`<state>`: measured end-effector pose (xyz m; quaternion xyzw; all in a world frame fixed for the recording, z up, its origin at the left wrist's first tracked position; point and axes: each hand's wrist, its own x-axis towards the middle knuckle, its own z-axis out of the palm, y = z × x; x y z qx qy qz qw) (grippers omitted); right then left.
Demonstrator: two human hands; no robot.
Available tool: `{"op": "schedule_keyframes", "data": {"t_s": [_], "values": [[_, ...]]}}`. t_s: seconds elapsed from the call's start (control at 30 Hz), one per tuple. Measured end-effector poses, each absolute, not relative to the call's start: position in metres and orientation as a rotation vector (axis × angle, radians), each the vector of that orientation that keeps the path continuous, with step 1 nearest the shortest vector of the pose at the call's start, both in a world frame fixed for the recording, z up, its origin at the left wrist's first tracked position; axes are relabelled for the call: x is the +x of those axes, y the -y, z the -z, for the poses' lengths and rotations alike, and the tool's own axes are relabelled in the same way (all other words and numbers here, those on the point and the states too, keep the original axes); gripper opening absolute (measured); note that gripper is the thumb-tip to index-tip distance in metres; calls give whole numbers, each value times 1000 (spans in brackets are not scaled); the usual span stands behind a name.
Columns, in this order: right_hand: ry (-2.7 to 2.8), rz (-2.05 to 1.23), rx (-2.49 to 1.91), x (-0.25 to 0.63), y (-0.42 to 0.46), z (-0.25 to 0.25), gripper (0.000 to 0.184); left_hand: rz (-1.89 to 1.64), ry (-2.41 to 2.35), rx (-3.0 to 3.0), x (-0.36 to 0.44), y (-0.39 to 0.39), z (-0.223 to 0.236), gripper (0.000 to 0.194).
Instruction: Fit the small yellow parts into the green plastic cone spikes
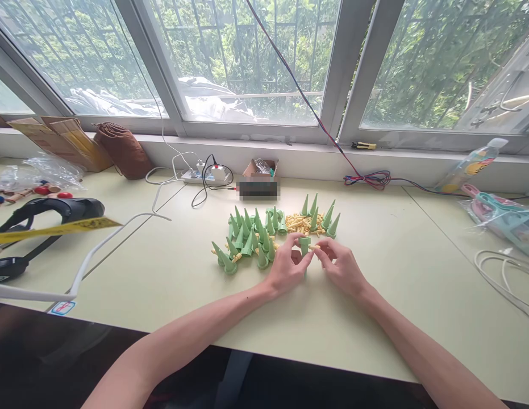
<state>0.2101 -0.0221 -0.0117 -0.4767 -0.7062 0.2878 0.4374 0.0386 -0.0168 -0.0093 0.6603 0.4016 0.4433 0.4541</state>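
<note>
My left hand [288, 262] grips a green plastic cone spike [305, 244], turned with its wide end up and its point down. Between the thumb and fingertips of my right hand [338, 264] is a small yellow plastic peg [314, 247], its tip at the side of the cone's wide end. Whether the peg has entered the cone I cannot tell. Left of my hands stands a cluster of green cones [247, 233], some with yellow pegs sticking out at the side. Beyond my hands lies a heap of loose yellow pegs [296, 222], with several more cones beside it.
A small open carton [270, 167] and a power strip [207, 175] stand along the window wall. To the left are a black headset-like frame [55, 213] and a white cable arm [83, 267]. A bottle [473, 165] and a bagged teal item [503, 213] are at right.
</note>
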Motion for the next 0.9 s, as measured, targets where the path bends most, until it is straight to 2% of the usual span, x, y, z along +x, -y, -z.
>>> {"op": "schedule_keyframes", "data": {"t_s": [0.23,0.5,0.9], "values": [[1772,-721,-1208,212,21,13,34,-1079,-1003,1645,38,16,12,35],[1743,-740,-1169,210,22,12,26,-1077,-1001,1651,38,16,11,36],[1796,-648,-1239,214,18,20,45,-1043,-992,1678,38,16,12,38]]}}
